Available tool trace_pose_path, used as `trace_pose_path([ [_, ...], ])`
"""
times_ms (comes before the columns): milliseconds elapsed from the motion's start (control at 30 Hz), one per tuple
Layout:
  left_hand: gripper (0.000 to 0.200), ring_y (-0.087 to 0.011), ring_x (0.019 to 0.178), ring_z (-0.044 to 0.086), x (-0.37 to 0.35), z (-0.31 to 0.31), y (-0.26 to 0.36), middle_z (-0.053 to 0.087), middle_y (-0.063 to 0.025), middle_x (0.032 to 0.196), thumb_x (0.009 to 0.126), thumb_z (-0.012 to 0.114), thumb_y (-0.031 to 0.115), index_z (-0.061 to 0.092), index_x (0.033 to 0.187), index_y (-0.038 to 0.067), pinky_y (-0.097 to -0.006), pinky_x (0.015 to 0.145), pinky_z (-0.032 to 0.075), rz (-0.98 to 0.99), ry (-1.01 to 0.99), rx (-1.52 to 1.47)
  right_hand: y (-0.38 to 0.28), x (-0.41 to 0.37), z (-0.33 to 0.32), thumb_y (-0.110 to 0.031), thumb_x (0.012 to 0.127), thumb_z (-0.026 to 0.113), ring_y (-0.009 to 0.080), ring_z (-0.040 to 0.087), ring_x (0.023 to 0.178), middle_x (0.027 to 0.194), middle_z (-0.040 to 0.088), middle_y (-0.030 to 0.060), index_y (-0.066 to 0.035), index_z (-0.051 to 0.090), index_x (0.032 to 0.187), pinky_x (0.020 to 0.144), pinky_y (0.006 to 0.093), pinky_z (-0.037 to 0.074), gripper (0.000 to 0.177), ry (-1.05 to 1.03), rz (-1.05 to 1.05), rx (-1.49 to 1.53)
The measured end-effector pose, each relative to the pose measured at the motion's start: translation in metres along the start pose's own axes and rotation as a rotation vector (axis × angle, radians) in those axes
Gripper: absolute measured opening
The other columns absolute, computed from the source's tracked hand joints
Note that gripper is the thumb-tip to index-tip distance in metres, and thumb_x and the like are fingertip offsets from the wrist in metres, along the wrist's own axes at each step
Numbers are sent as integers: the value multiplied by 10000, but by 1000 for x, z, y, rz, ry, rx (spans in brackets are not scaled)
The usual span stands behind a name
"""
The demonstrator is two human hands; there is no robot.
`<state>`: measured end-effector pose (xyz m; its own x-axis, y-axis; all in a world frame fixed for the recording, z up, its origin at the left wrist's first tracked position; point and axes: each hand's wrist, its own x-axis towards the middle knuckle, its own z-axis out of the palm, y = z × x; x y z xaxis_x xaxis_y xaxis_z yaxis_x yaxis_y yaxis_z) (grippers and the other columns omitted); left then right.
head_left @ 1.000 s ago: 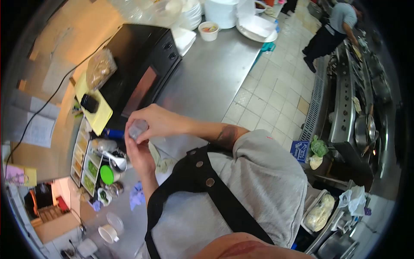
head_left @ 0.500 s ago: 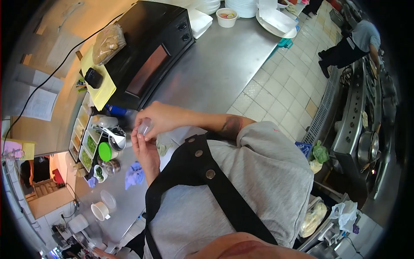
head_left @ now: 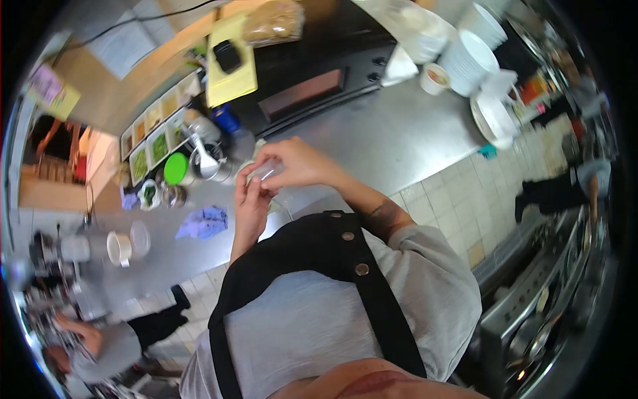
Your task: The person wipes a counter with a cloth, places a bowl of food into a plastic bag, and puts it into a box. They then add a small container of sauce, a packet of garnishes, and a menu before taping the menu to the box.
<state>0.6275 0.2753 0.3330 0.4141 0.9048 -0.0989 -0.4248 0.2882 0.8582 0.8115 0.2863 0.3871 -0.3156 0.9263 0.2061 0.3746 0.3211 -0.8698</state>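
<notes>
Both hands meet in front of my chest above the steel counter (head_left: 399,133). Between them is a small clear plastic cup (head_left: 268,170), tilted on its side. My right hand (head_left: 302,163) grips it from the right, fingers curled round it. From the left, the fingertips of my left hand (head_left: 248,207) pinch it. A pale cloth (head_left: 274,207) partly shows behind the hands. Left of them stand a metal pot (head_left: 216,174) with a white spoon (head_left: 205,158) in it and a jar with a green lid (head_left: 176,169).
Trays of chopped greens (head_left: 158,147) line the back left. A purple cloth (head_left: 204,223) and white tub (head_left: 119,249) lie left. A black oven (head_left: 319,60) stands behind; stacked white containers (head_left: 468,63) are at right. Co-workers stand at left (head_left: 106,352) and by the stove (head_left: 561,189).
My view has turned, so the counter and oven appear rotated and a co-worker now shows at lower left. Both hands stay together on the clear plastic cup.
</notes>
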Motion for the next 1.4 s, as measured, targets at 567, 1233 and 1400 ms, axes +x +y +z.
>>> trace_pose_path([
  [567,318,-234,773,532,3,-32,30,545,-147,965,901,398,307,448,1123,84,-354,665,452,123,292,-304,23,68,-117,-215,677,775,281,640,870,1010,640,149,-70,692,977,774,360,510,344,770,-105,-567],
  [1233,229,-202,677,510,-26,-107,55,539,-91,854,920,500,334,530,956,109,-297,547,402,-252,274,-102,127,20,201,-363,756,654,366,357,1299,1367,372,282,-115,511,1284,1043,529,295,601,261,80,-703],
  [1400,136,-205,666,524,28,-90,15,554,-88,847,907,479,226,525,940,103,-323,559,432,-420,44,44,215,-82,114,-199,811,543,312,324,1326,1392,415,105,-201,564,1212,1060,564,242,402,455,136,-589],
])
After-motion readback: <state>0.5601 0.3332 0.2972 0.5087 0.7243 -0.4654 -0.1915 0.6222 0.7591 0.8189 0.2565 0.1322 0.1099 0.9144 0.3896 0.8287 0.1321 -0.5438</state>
